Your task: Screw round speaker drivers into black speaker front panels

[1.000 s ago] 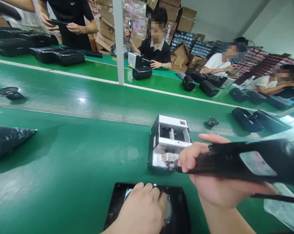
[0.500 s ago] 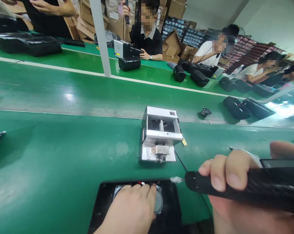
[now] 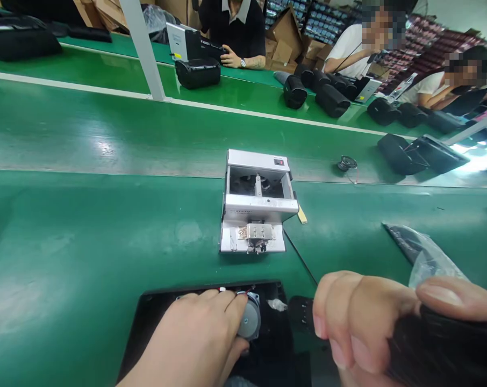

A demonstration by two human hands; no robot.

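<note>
At the bottom lies a black panel with a round speaker set in it, its grey back facing up. My left hand is over the speaker, fingers and thumb gripping its edge and covering much of it. My right hand is wrapped round a black electric screwdriver, held sideways. The screwdriver's tip end, with a whitish clear scrap by it, points left over the panel's right part; whether it touches cannot be made out.
A white-and-black machine with a metal block stands beyond the panel, a dark cable beside it. A plastic bag lies to the right. A loose speaker and black cases are farther back. Co-workers sit across the green bench.
My view has tilted down, so the machine and bench sit higher. The screwdriver's tip has come in over the panel's right part. My left hand stays on the speaker.
</note>
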